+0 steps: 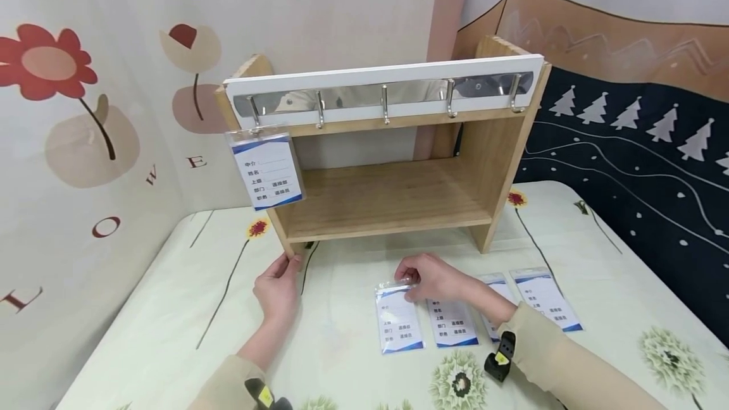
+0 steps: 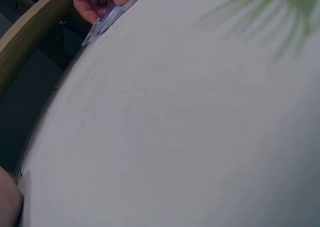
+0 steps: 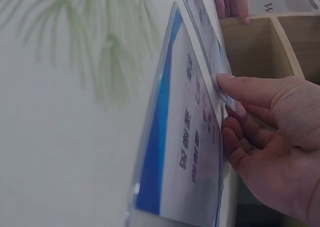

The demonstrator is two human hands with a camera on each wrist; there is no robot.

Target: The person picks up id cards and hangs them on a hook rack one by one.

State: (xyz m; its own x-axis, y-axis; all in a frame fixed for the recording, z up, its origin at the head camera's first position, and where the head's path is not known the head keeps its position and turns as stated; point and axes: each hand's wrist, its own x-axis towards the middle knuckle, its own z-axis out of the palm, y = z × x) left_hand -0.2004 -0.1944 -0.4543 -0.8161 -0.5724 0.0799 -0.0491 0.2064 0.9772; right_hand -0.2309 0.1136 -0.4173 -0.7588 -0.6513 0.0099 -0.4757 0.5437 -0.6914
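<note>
My right hand pinches the top edge of a clear-sleeved badge card, the leftmost of several on the table. In the right wrist view, the thumb and fingertips of the right hand close on that card's corner, with another badge card nearer the camera. My left hand grips the bottom of the left side panel of a small wooden shelf. Across the shelf's top front runs a white hook rail. From its leftmost hook hangs another badge card, tilted slightly.
More badge cards lie in a row to the right: one beside the pinched card, one partly behind my right forearm, and one farthest right. A flower-patterned cloth covers the table. Printed curtains stand behind the shelf.
</note>
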